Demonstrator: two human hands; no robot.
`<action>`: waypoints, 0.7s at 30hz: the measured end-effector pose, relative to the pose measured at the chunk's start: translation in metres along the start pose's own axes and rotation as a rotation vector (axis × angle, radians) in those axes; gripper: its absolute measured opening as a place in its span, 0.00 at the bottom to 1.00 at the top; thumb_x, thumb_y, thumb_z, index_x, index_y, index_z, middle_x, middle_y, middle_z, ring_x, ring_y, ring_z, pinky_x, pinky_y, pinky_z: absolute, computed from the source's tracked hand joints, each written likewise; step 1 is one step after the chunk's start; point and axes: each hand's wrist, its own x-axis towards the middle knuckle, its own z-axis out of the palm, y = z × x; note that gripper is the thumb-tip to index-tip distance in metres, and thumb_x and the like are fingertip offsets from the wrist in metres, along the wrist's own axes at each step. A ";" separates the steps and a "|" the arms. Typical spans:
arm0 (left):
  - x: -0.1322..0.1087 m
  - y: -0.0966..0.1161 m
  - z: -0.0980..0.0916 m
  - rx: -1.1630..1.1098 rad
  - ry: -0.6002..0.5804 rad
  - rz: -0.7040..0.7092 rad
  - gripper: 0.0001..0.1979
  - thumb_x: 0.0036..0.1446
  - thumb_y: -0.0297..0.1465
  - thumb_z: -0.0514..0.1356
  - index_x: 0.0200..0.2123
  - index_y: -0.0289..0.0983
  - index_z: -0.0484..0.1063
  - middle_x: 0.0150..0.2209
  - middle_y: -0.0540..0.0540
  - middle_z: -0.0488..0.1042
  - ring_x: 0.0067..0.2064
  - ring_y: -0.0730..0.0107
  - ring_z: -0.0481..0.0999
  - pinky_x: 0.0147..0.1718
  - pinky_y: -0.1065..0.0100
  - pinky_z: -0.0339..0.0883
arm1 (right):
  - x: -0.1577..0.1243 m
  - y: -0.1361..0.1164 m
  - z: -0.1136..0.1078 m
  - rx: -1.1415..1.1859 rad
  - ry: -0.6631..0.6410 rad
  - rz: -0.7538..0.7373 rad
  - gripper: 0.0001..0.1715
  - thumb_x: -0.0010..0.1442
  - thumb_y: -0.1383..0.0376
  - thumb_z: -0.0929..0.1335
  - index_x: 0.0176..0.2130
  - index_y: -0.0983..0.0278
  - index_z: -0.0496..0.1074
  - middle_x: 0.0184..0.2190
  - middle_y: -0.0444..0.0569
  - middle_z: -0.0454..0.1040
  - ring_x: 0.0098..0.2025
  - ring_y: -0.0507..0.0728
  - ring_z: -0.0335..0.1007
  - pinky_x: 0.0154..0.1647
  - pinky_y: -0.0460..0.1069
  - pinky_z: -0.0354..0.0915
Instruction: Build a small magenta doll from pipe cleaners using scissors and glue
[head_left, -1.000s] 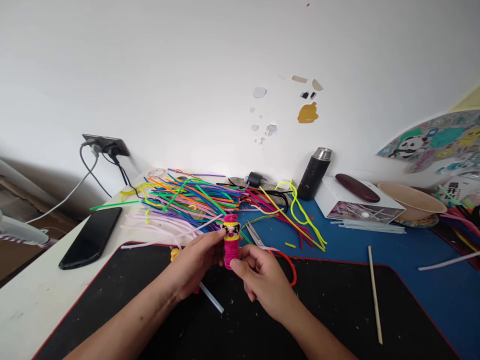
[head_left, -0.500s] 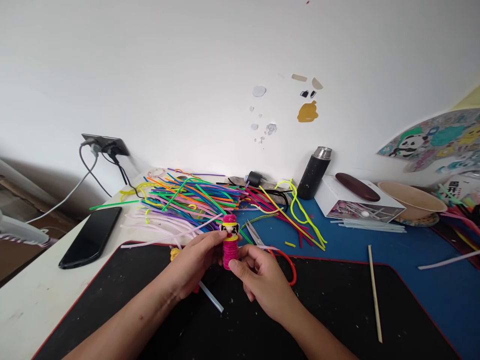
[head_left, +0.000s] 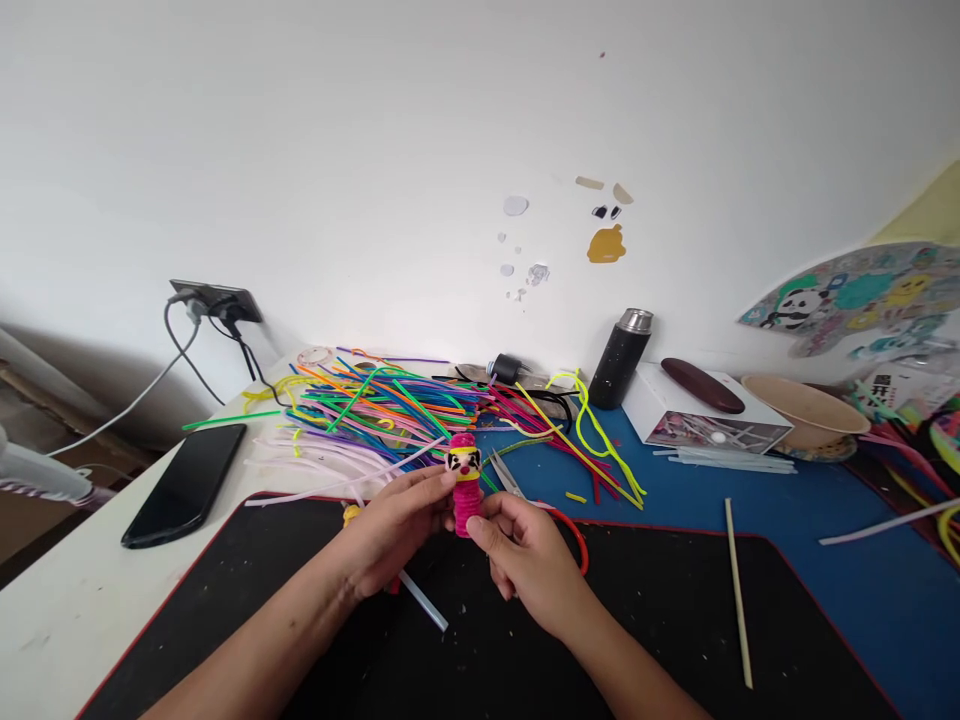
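Over the bench (head_left: 60, 590), left hand (head_left: 390, 535) and right hand (head_left: 529, 560) hold the doll (head_left: 465, 485) in closed fingertip grips, apparently shaping it; trimming would need one hand free.

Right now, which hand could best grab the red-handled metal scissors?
Probably the right hand: the scissors lie beside it; the left hand is across the pink pipe-cleaner doll both hold.

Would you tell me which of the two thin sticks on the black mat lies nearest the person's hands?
The clear stick, poking out from under the left hand that holds the pink figure; the wooden stick lies alone, far to the right.
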 end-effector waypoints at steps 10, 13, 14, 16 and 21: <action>0.001 -0.004 0.001 0.257 0.006 0.019 0.25 0.46 0.46 0.81 0.41 0.36 0.88 0.40 0.43 0.83 0.40 0.64 0.72 0.38 0.67 0.63 | 0.006 0.005 -0.003 -0.024 0.047 -0.003 0.40 0.57 0.30 0.74 0.40 0.63 0.74 0.15 0.32 0.61 0.15 0.48 0.55 0.17 0.45 0.50; 0.003 -0.004 0.000 0.261 0.043 0.069 0.24 0.45 0.48 0.81 0.39 0.36 0.88 0.38 0.44 0.83 0.38 0.65 0.72 0.38 0.67 0.63 | 0.005 0.004 -0.002 -0.033 0.053 0.000 0.40 0.57 0.31 0.74 0.43 0.63 0.75 0.15 0.33 0.62 0.15 0.49 0.55 0.18 0.45 0.50; 0.004 -0.003 -0.001 0.256 0.062 0.089 0.24 0.45 0.48 0.81 0.38 0.36 0.87 0.37 0.44 0.83 0.37 0.66 0.72 0.39 0.67 0.63 | 0.005 0.004 -0.002 -0.035 0.057 -0.003 0.40 0.58 0.31 0.74 0.44 0.63 0.75 0.15 0.33 0.62 0.15 0.49 0.55 0.18 0.45 0.50; 0.005 0.003 -0.007 0.250 0.104 0.132 0.24 0.47 0.50 0.79 0.38 0.37 0.87 0.36 0.45 0.83 0.36 0.66 0.73 0.39 0.67 0.64 | 0.006 0.004 -0.003 -0.036 0.073 -0.013 0.41 0.58 0.30 0.73 0.45 0.64 0.76 0.14 0.33 0.61 0.15 0.49 0.54 0.19 0.45 0.51; 0.005 0.022 -0.023 0.267 0.198 0.263 0.24 0.50 0.52 0.77 0.36 0.38 0.85 0.36 0.45 0.83 0.39 0.63 0.76 0.43 0.65 0.66 | 0.007 0.005 -0.005 -0.039 0.113 -0.033 0.43 0.58 0.29 0.72 0.44 0.64 0.78 0.15 0.33 0.60 0.15 0.49 0.53 0.19 0.45 0.50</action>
